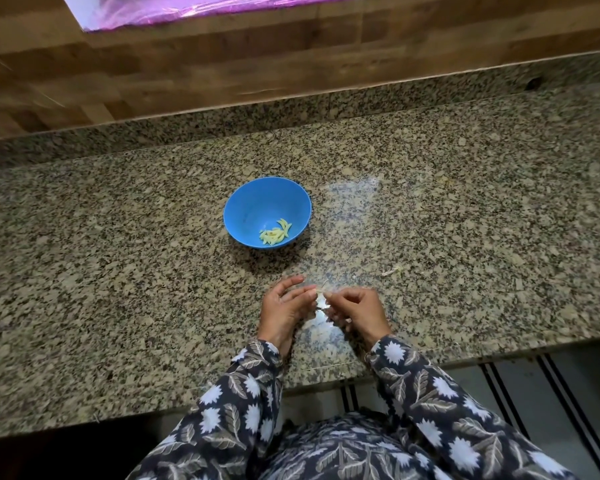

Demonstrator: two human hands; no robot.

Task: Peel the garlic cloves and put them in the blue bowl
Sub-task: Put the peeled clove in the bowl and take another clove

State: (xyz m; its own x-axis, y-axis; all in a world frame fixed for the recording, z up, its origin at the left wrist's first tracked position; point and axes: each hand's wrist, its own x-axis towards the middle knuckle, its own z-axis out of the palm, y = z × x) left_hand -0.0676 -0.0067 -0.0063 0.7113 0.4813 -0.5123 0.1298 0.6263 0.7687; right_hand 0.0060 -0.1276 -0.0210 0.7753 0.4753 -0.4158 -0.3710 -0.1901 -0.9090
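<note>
Garlic clove (321,293) is pinched between the curled fingertips of my left hand (284,308) and right hand (359,311), over the desk (118,271) just short of the blue bowl (253,202) holding peeled cloves (276,233), and a slick skin could make it squirt away.

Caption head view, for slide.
Left hand and right hand pinch a garlic clove; peeled cloves in blue bowl on counter.
</note>
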